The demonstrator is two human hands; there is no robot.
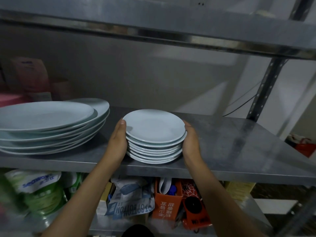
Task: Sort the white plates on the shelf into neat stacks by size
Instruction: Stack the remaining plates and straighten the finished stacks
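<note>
Stainless steel shelving, dim light, grey wall behind. Middle shelf (pixel 230 142) is brushed metal, scuffed and faintly reflective, with a folded front lip. Upper shelf (pixel 153 31) runs across overhead; a perforated upright post (pixel 263 86) stands at the right rear, a dark cable trailing beside it.

Stack of small plates (pixel 154 135) sits near the front edge of the middle shelf, roughly centre. White glazed ceramic, round, shallow, with raised rims; rims line up fairly evenly, top plate shifted slightly.

Left hand (pixel 118 142) presses against the left side of the small stack, palm inward, thumb up by the top rim, fingers curved around the plates' edges. Right hand (pixel 190 142) mirrors it on the right side, also cupping the stack. Both hands grip the pile between them; stack bottom appears to rest on the shelf.

Stack of large plates (pixel 51 127) lies to the left, apart from the small stack. Same white glaze, wide and shallow, loosely piled with rims offset, top plate slid leftward.

Pink blurred boxes (pixel 29 77) behind the large plates.

Lower shelf: green and white plastic package (pixel 39 190), printed white bag (pixel 131 199), orange carton (pixel 166 204) with white characters, all crowded together.
</note>
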